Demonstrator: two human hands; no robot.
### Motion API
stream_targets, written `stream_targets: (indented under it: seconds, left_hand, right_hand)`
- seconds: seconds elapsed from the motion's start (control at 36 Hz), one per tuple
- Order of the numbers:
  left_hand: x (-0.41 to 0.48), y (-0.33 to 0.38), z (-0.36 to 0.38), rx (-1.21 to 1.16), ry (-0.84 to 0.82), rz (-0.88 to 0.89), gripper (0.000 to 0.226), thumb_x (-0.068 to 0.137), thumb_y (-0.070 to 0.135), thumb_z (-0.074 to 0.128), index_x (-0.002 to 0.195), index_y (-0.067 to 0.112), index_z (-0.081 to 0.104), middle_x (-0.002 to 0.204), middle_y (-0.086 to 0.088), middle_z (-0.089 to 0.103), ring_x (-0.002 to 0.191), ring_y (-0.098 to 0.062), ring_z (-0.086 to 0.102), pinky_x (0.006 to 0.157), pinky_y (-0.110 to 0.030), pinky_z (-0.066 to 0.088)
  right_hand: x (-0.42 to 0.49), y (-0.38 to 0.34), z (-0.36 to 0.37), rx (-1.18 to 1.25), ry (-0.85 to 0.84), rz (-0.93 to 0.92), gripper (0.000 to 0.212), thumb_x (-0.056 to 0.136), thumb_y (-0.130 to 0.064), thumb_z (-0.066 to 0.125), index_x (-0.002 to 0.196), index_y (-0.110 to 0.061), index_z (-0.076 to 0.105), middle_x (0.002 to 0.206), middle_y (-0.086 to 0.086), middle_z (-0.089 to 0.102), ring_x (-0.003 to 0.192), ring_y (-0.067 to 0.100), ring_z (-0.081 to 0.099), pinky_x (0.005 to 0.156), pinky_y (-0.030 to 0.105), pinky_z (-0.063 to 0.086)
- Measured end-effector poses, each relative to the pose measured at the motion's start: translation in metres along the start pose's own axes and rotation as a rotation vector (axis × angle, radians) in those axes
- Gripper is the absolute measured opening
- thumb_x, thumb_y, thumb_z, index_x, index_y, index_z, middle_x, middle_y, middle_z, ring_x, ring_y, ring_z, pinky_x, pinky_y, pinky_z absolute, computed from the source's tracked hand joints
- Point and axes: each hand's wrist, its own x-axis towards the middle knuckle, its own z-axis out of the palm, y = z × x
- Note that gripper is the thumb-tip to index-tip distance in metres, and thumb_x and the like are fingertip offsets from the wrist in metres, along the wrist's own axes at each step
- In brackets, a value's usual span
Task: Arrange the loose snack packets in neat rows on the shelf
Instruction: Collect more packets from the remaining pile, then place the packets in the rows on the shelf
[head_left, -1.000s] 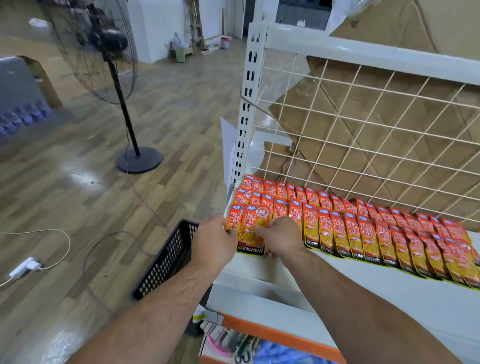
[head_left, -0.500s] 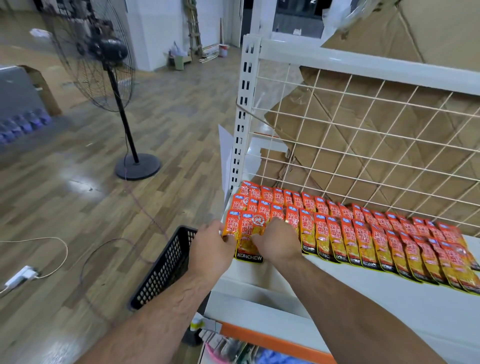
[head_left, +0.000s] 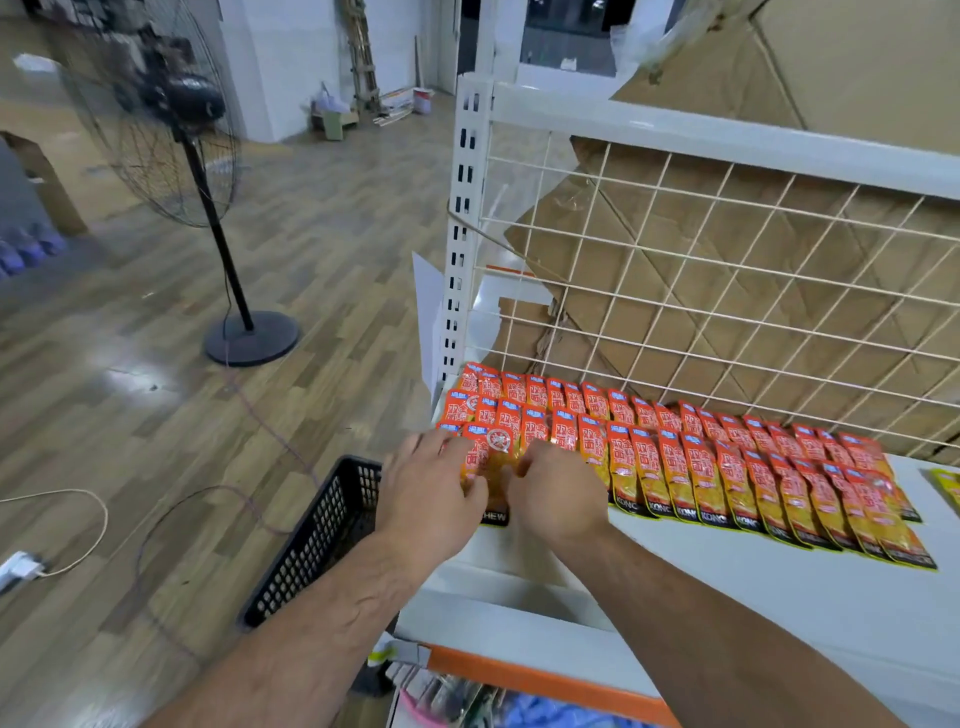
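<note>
Fingers (head_left: 441, 454) of the left hand (head_left: 428, 501) lay nearly straight on the left edge of a snack packet (head_left: 493, 457); curled fingers of the right hand (head_left: 558, 501) pinched its right side. That packet sat on the shelf (head_left: 779, 597), at the left end of the front row (head_left: 727, 483).

You get dim, warm indoor light. Bright glare patch on floor (head_left: 127, 371) at your left. Fan (head_left: 166, 98) and left edge motion-blurred. Wide-angle lens bows shelf (head_left: 727, 137) rail; bottom edge soft.
</note>
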Motion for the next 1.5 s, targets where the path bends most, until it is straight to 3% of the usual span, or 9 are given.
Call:
stream_targets:
  seconds: [0.14, 0.22, 0.36, 0.58, 0.69, 0.78, 0.92, 1.11, 1.5]
  left_hand:
    - [0.001, 0.023, 0.007, 0.017, -0.026, 0.158, 0.045, 0.077, 0.048, 0.051, 0.115, 0.028, 0.064, 0.116, 0.007, 0.061, 0.115, -0.022, 0.051, 0.097, -0.042, 0.044]
    - [-0.003, 0.045, 0.012, 0.05, -0.119, 0.232, 0.055, 0.08, 0.053, 0.042, 0.127, 0.03, 0.059, 0.132, 0.006, 0.056, 0.13, -0.022, 0.042, 0.109, -0.046, 0.033]
    - [-0.012, 0.094, 0.022, 0.107, -0.279, 0.318, 0.062, 0.089, 0.059, 0.036, 0.144, 0.032, 0.039, 0.153, 0.006, 0.036, 0.144, -0.021, 0.021, 0.12, -0.047, 0.009]
    - [-0.038, 0.198, 0.036, 0.095, -0.37, 0.442, 0.064, 0.093, 0.056, 0.037, 0.151, 0.031, 0.029, 0.16, 0.006, 0.024, 0.148, -0.019, 0.014, 0.12, -0.042, 0.002]
    - [-0.062, 0.259, 0.049, 0.099, -0.388, 0.48, 0.064, 0.092, 0.055, 0.038, 0.151, 0.031, 0.029, 0.16, 0.006, 0.025, 0.148, -0.019, 0.016, 0.12, -0.041, 0.004]
    - [-0.085, 0.31, 0.057, 0.071, -0.419, 0.483, 0.062, 0.093, 0.053, 0.039, 0.151, 0.031, 0.029, 0.161, 0.006, 0.022, 0.148, -0.019, 0.014, 0.121, -0.042, 0.004]
    - [-0.119, 0.392, 0.071, 0.06, -0.429, 0.538, 0.062, 0.095, 0.055, 0.038, 0.151, 0.032, 0.029, 0.161, 0.009, 0.022, 0.148, -0.016, 0.013, 0.121, -0.042, 0.002]
    - [-0.151, 0.485, 0.096, 0.063, -0.472, 0.619, 0.062, 0.095, 0.055, 0.036, 0.152, 0.032, 0.027, 0.161, 0.008, 0.022, 0.149, -0.016, 0.013, 0.121, -0.045, 0.0]
    - [-0.144, 0.648, 0.18, -0.006, -0.545, 0.87, 0.064, 0.093, 0.058, 0.038, 0.151, 0.032, 0.029, 0.159, 0.009, 0.026, 0.148, -0.017, 0.015, 0.121, -0.046, 0.0]
  right_hand:
    - [-0.016, 0.043, -0.012, -0.221, 0.089, -0.135, 0.031, 0.085, -0.04, 0.058, 0.109, -0.022, 0.066, 0.108, 0.0, 0.066, 0.104, 0.026, 0.057, 0.08, 0.037, 0.049]
    - [-0.029, 0.074, -0.022, -0.298, 0.069, -0.15, 0.044, 0.078, -0.042, 0.059, 0.118, -0.025, 0.064, 0.12, -0.004, 0.062, 0.114, 0.024, 0.052, 0.088, 0.039, 0.047]
    - [-0.057, 0.117, -0.046, -0.287, -0.013, -0.125, 0.064, 0.082, -0.043, 0.059, 0.142, -0.027, 0.046, 0.146, -0.002, 0.046, 0.135, 0.023, 0.039, 0.104, 0.038, 0.041]
    - [-0.105, 0.208, -0.086, -0.178, 0.039, -0.013, 0.082, 0.072, -0.056, 0.04, 0.145, -0.021, 0.047, 0.153, 0.006, 0.042, 0.143, 0.026, 0.035, 0.112, 0.042, 0.036]
    - [-0.135, 0.269, -0.109, -0.192, 0.008, 0.017, 0.077, 0.082, -0.056, 0.05, 0.151, -0.024, 0.038, 0.16, 0.003, 0.03, 0.148, 0.022, 0.025, 0.117, 0.038, 0.028]
    - [-0.16, 0.313, -0.13, -0.191, 0.023, 0.041, 0.083, 0.075, -0.06, 0.041, 0.148, -0.022, 0.042, 0.157, 0.006, 0.035, 0.145, 0.026, 0.029, 0.115, 0.04, 0.03]
    - [-0.202, 0.388, -0.161, -0.237, 0.064, 0.071, 0.072, 0.089, -0.057, 0.053, 0.151, -0.024, 0.037, 0.159, 0.002, 0.032, 0.147, 0.026, 0.026, 0.116, 0.041, 0.029]
    - [-0.248, 0.472, -0.199, -0.285, 0.078, 0.157, 0.068, 0.09, -0.057, 0.05, 0.149, -0.026, 0.036, 0.157, -0.001, 0.035, 0.144, 0.023, 0.029, 0.113, 0.04, 0.031]
    - [-0.263, 0.617, -0.244, -0.234, 0.116, 0.403, 0.067, 0.093, -0.056, 0.05, 0.152, -0.026, 0.033, 0.159, -0.002, 0.031, 0.147, 0.021, 0.023, 0.118, 0.04, 0.023]
